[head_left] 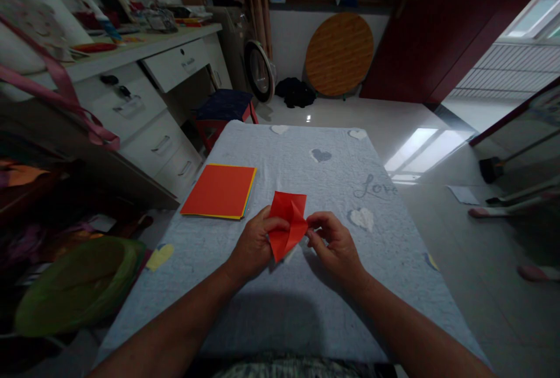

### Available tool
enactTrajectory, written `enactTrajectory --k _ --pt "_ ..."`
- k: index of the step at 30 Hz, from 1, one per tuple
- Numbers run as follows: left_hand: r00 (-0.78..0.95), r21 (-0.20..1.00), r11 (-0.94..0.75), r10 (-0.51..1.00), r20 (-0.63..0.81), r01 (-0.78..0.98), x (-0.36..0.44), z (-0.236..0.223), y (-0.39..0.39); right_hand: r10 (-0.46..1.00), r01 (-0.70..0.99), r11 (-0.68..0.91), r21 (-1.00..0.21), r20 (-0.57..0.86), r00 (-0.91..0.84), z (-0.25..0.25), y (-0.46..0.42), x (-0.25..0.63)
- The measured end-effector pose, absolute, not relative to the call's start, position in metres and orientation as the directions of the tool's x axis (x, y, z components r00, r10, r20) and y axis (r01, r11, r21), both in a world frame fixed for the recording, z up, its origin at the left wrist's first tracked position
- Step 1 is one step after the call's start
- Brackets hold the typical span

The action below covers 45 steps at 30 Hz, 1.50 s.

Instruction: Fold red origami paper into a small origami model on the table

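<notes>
A folded sheet of red paper (289,214), creased and partly opened out, is held just above the cloth-covered table. My left hand (256,242) grips its left side, thumb lying across the front and the other fingers behind, out of sight. At the paper's right corner, my right hand (333,244) pinches the edge between thumb and curled fingers. Left of my hands lies a stack of square coloured paper (220,191), a red sheet on top with yellow and blue edges showing beneath.
A pale grey-blue tablecloth (301,162) with heart patterns covers the table. Beyond its far left corner stands a stool (224,105) with a dark seat. A green bin (79,284) is at the left, below a white desk (144,104).
</notes>
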<state>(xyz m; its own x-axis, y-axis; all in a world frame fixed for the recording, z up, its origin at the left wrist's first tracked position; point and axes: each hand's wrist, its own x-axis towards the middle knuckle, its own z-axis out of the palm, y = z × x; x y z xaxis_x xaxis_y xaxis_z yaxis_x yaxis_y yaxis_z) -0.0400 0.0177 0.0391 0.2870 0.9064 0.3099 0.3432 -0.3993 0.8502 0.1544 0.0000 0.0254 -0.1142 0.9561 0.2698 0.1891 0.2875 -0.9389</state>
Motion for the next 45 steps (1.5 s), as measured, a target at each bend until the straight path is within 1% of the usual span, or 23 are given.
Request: enactTrajectory --k 5,11,16,20,25,30,36,42,45 --pt "0.346 0.839 -0.415 0.89 0.295 0.352 -0.0395 0.0426 0.0171 0.959 0.175 0.27 -0.947 0.247 -0.142 0.0246 0.0019 0.1532" --pt "0.352 0.844 -0.412 0.89 0.291 0.344 -0.0408 0.0384 0.0173 0.956 0.117 0.269 -0.956 0.251 -0.152 0.0205 0.0002 0.1508" --pt "0.367 0.84 -0.425 0.881 0.299 0.336 -0.0424 0.0354 0.018 0.957 0.117 0.257 -0.959 0.236 -0.166 0.0209 0.0001 0.1489" --pt "0.362 0.86 -0.383 0.896 0.256 0.338 -0.0413 0.0367 0.0175 0.957 0.151 0.256 -0.955 0.229 -0.176 0.0213 0.0003 0.1503" --pt "0.372 0.92 -0.291 0.91 0.182 0.262 -0.0399 0.0408 0.0174 0.955 0.171 0.256 -0.951 0.221 -0.195 0.0208 0.0 0.1508" --pt "0.382 0.948 -0.238 0.913 0.144 0.211 -0.0409 0.0405 0.0184 0.955 0.176 0.243 -0.954 0.203 -0.218 0.0181 -0.0003 0.1504" --pt "0.411 0.941 -0.229 0.905 0.112 0.247 -0.0421 0.0382 0.019 0.951 0.187 0.258 -0.948 0.214 -0.224 0.0159 0.0002 0.1507" --pt "0.406 0.952 -0.207 0.908 0.1 0.227 -0.0416 0.0425 0.0184 0.922 0.177 0.336 -0.925 0.285 -0.262 0.0178 -0.0001 0.1523" --pt "0.431 0.948 -0.223 0.896 0.108 0.226 -0.0427 0.043 0.0182 0.911 0.185 0.366 -0.912 0.311 -0.269 0.0181 -0.0003 0.1529"
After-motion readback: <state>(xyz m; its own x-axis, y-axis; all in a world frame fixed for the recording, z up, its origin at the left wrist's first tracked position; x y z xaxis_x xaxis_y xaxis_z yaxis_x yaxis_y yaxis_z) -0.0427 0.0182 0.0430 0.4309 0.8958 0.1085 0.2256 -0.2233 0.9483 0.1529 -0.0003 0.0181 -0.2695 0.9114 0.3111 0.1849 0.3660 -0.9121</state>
